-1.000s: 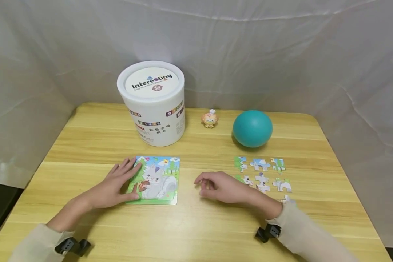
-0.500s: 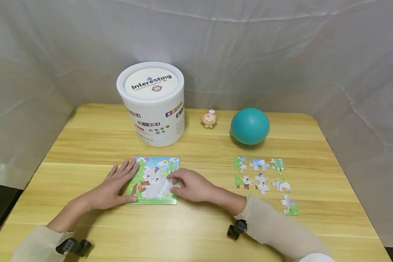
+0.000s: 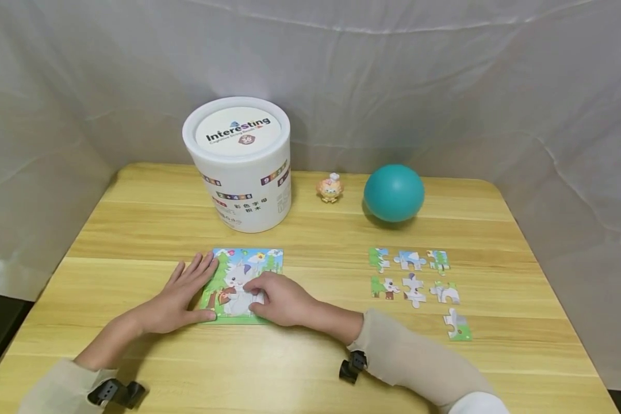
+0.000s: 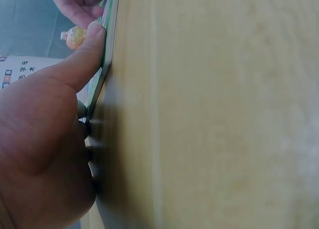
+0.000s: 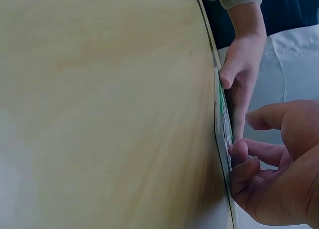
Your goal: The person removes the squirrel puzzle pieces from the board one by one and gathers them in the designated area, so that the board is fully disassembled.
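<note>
A square jigsaw puzzle (image 3: 261, 259) with a grey squirrel picture lies in front of the person. Flat along its left edge rests the left hand (image 3: 178, 299), fingers extended; in the left wrist view its thumb (image 4: 84, 57) lies on the board's near edge. Over the puzzle's right half, the right hand (image 3: 284, 300) touches the picture with loosely bent fingertips. The right wrist view shows its thumb (image 5: 269, 116) standing apart from the fingers, with no loose piece seen between them. Part of the picture is hidden under this hand.
Several loose puzzle pieces (image 3: 413, 289) lie in rows on the right of the wooden table (image 3: 310, 368). Behind stand a white lidded bucket (image 3: 243, 184), a small chick figurine (image 3: 330, 188) and a teal ball (image 3: 394, 193). Grey cloth (image 3: 321, 75) hangs around the back.
The right hand has moved left from beside the puzzle onto its picture. The teal ball has shifted slightly back and left. The left hand has stayed nearly still.
</note>
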The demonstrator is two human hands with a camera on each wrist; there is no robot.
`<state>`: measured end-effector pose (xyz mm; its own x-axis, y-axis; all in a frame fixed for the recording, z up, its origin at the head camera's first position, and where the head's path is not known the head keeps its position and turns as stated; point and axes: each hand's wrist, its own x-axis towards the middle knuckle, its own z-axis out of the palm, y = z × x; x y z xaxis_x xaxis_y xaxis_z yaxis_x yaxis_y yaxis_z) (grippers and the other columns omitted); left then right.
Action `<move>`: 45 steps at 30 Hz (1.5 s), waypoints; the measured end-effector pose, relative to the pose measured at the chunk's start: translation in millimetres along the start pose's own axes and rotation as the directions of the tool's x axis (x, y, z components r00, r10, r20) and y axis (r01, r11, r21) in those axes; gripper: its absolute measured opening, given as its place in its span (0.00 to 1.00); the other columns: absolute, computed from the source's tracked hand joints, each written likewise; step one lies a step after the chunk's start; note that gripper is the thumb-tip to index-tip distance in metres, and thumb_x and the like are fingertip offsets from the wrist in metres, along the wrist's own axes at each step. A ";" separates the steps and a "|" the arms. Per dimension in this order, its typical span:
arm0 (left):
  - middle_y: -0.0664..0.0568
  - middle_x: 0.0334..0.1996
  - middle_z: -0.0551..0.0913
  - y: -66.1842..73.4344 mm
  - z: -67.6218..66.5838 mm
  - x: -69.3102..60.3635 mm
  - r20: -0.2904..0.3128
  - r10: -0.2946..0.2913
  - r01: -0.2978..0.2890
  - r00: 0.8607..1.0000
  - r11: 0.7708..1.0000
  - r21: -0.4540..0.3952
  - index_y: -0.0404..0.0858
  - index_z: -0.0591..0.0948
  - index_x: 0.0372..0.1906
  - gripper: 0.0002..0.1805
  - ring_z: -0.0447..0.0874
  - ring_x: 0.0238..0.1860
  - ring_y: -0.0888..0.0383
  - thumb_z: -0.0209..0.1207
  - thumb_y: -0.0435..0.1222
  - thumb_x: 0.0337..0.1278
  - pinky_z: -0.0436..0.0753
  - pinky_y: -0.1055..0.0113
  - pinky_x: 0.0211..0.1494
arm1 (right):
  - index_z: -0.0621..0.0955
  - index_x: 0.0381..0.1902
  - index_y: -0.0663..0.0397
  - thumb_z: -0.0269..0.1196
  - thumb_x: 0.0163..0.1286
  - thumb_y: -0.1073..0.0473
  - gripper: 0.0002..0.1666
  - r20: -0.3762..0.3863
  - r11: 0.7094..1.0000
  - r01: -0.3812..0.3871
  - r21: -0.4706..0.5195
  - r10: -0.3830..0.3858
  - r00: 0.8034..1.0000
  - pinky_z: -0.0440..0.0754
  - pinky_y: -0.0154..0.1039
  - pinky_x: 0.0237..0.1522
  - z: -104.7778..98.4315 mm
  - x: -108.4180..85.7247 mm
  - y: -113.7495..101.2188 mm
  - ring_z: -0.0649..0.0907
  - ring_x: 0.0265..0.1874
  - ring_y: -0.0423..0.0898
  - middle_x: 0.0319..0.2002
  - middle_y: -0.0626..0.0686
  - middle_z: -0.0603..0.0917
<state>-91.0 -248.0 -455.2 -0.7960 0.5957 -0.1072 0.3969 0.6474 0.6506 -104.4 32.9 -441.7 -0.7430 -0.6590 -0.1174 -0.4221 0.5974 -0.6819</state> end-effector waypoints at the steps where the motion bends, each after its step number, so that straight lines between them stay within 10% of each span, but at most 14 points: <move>1: 0.34 0.81 0.37 0.1 0.2 0.0 0.000 0.001 -0.001 1.000 1.000 -0.001 0.32 0.46 0.82 0.55 0.28 0.80 0.34 0.66 0.51 0.64 0.22 0.44 0.77 | 0.83 0.58 0.55 0.68 0.70 0.58 0.20 0.003 1.000 0.005 -0.007 -0.005 1.000 0.73 0.27 0.37 0.2 -0.1 -1.2 0.73 0.29 0.35 0.38 0.46 0.79; 14: 0.34 0.81 0.37 1.2 0.1 0.0 -0.007 0.002 -0.002 1.000 1.000 -0.006 0.31 0.46 0.81 0.55 0.28 0.80 0.34 0.66 0.50 0.64 0.23 0.43 0.77 | 0.77 0.67 0.62 0.69 0.68 0.61 0.30 -0.003 1.000 -0.018 -0.016 0.018 1.000 0.72 0.26 0.35 1.8 5.8 -7.4 0.72 0.28 0.34 0.37 0.44 0.78; 45: 0.33 0.81 0.38 1.7 0.9 0.2 -0.016 0.011 -0.012 1.000 1.000 -0.008 0.31 0.46 0.81 0.55 0.27 0.80 0.35 0.66 0.49 0.64 0.22 0.45 0.77 | 0.87 0.43 0.45 0.70 0.67 0.62 0.08 -0.070 0.998 -0.061 0.006 0.061 0.996 0.74 0.28 0.33 9.4 13.4 -7.3 0.75 0.30 0.33 0.30 0.39 0.79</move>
<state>-90.1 -246.4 -454.8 -0.7986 0.5954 -0.0878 0.4022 0.6365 0.6581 -106.4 15.4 -445.1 -0.8018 -0.5876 -0.1086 -0.3725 0.6336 -0.6780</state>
